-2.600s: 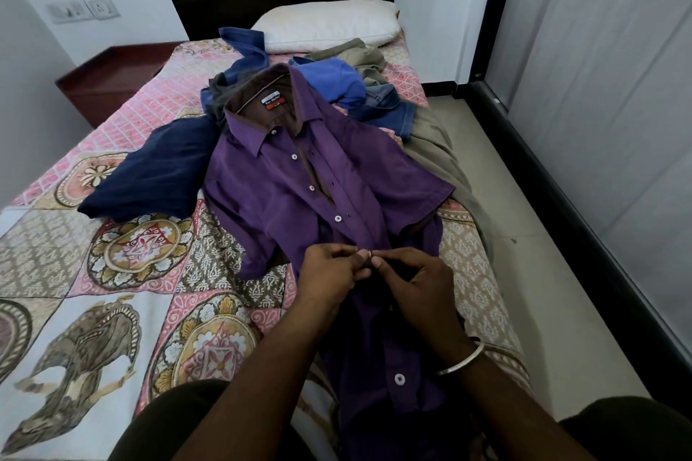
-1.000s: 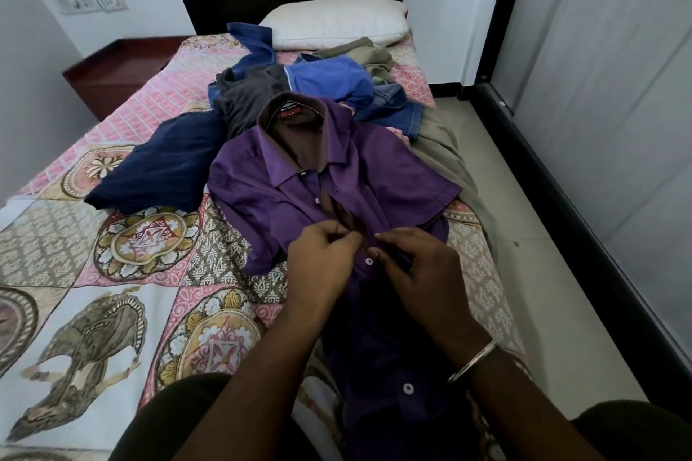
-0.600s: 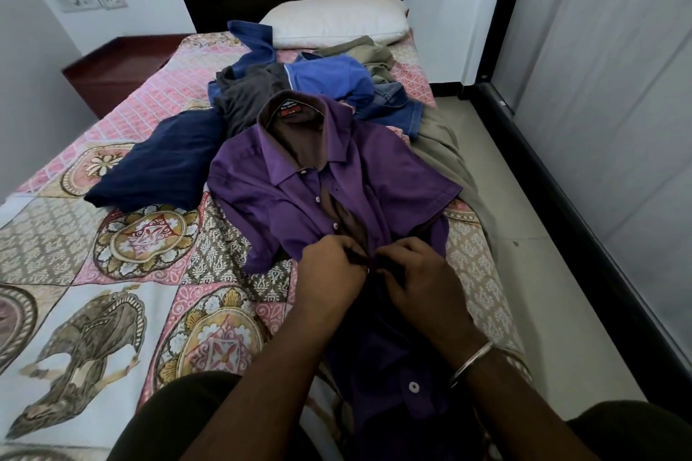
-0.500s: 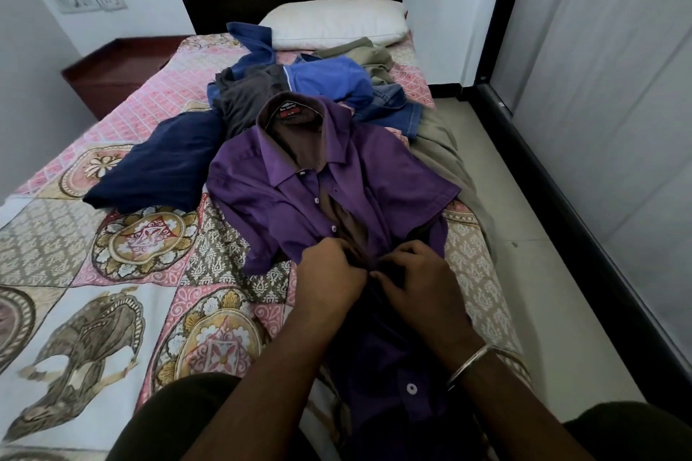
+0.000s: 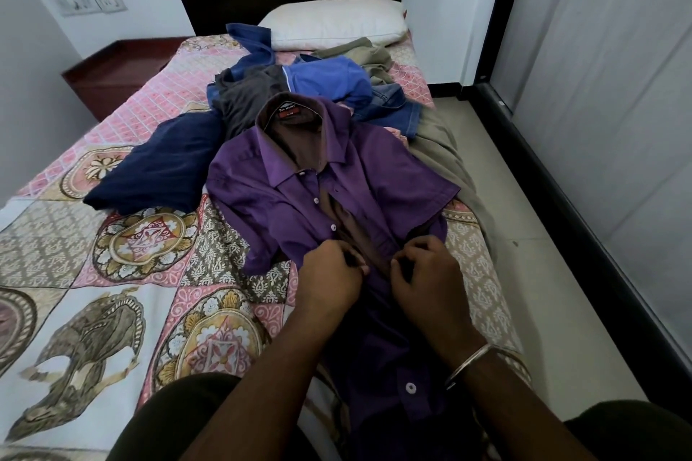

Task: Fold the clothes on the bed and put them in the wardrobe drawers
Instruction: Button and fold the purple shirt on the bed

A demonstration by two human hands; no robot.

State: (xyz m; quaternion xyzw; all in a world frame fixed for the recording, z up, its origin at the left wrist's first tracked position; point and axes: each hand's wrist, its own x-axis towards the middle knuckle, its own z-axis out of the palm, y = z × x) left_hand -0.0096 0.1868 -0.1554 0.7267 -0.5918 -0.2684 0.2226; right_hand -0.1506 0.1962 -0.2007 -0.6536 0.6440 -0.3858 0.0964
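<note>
Head view, read from left to right. We noted a dark red bedside unit (image 5: 108, 75) against the far left wall and the patterned bedspread (image 5: 112, 292) running toward us from it. A navy garment (image 5: 157, 168) lay spread on the left half of the bed, with the unfolded pile (image 5: 318, 86) of grey, blue and denim pieces behind it, near the white pillow (image 5: 333, 24).

The purple shirt (image 5: 292, 198) lay face up along the bed's length, collar toward the pillow and hem toward us, so its long axis ran straight away from our body. Its upper placket stood open, showing a brown lining; a fastened button was visible low on the front. Our left hand (image 5: 329, 281) had its fingers curled, pinching the button-side edge of the shirt at mid-chest. Our right hand (image 5: 427, 281), a metal bangle (image 5: 468, 363) at its wrist, was likewise curled on the opposite front edge, just beside the left, with a narrow strip of lining between them. We judged the step to be buttoning before folding. Both hands sat equally near the placket, and the unfastened buttons lay directly beyond the grip.

An olive cloth (image 5: 445, 161) hung over the bed's right edge, close beside the shirt's sleeve; open bedspread for folding lay mainly to the left. Tiled floor (image 5: 543, 236) lay further right.
</note>
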